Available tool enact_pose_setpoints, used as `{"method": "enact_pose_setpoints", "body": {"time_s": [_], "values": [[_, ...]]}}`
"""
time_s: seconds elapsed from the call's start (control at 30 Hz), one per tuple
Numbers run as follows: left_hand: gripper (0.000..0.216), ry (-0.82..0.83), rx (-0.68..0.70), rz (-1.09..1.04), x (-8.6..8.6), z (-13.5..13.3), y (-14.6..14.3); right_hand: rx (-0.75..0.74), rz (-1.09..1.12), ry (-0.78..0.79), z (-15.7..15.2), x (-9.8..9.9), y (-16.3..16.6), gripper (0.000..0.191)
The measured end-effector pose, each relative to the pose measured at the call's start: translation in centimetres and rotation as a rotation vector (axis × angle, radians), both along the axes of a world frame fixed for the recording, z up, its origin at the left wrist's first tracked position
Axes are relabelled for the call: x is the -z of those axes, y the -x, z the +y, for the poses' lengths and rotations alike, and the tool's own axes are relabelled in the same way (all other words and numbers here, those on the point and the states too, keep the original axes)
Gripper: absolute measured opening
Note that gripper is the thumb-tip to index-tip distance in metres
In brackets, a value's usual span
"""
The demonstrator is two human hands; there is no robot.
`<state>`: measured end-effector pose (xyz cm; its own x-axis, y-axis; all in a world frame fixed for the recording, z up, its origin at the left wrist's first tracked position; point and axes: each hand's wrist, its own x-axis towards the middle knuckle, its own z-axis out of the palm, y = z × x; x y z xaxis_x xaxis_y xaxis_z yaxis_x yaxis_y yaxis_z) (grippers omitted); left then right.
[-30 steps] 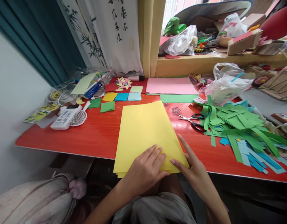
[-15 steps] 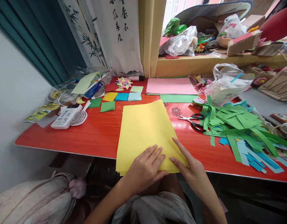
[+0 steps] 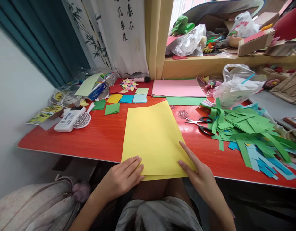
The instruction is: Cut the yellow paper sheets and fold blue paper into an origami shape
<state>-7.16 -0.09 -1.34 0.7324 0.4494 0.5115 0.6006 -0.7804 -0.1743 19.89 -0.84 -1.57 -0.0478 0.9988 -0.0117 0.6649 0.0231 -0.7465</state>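
Observation:
A stack of yellow paper sheets (image 3: 154,134) lies on the red table (image 3: 99,138), its near edge hanging over the table's front. My left hand (image 3: 121,179) rests flat on the stack's near left corner, fingers stretched out. My right hand (image 3: 198,171) lies on the near right corner, fingers extended along the paper's right edge. Neither hand grips anything.
Black-handled scissors (image 3: 201,124) lie right of the yellow stack, beside a heap of green and blue paper strips (image 3: 249,131). Pink sheets (image 3: 178,87), small coloured squares (image 3: 126,98), a white hairbrush (image 3: 82,119) and plastic bags (image 3: 239,85) sit further back.
My left hand slid left from the middle of the near edge to the left corner. The right hand stayed at the right corner. The sheets look more squared up.

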Motion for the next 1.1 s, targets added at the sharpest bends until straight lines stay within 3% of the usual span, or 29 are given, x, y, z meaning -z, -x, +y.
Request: {"method": "enact_pose_setpoints", "body": {"time_s": [0.27,0.4,0.53,0.63,0.7,0.77,0.9,1.0,1.1], "values": [[0.019,0.212,-0.048,-0.047,-1.8,-0.3,3.1,0.033,0.077,-0.024,0.0,0.0,-0.2,0.058],[0.024,0.381,-0.128,-0.113,-1.7,-0.2,4.0,0.137,0.199,-0.071,0.2,0.5,0.0,0.060],[0.017,0.214,-0.229,-0.169,-2.0,0.4,3.8,0.427,0.405,-0.233,0.4,1.1,0.3,0.056],[0.013,0.041,-0.301,-0.209,-2.7,0.9,3.0,0.550,0.641,-0.303,0.1,1.2,-0.2,0.033],[0.012,-0.010,-0.309,-0.237,-3.2,1.0,2.4,0.433,0.737,-0.169,-0.3,1.0,-0.7,0.029],[0.013,0.020,-0.269,-0.257,-3.6,1.1,1.8,0.253,0.755,-0.002,-0.6,0.6,-1.1,0.048],[0.010,0.200,-0.055,-0.256,-4.3,1.4,0.7,0.025,0.814,0.164,0.0,-0.2,-1.5,0.066],[0.012,0.351,0.110,-0.166,-5.2,1.9,0.1,-0.056,0.900,0.322,1.3,-0.8,-2.5,0.068],[0.014,0.512,0.170,-0.026,-6.4,2.9,-0.1,0.005,0.907,0.475,2.5,-1.5,-4.3,0.066]]}}
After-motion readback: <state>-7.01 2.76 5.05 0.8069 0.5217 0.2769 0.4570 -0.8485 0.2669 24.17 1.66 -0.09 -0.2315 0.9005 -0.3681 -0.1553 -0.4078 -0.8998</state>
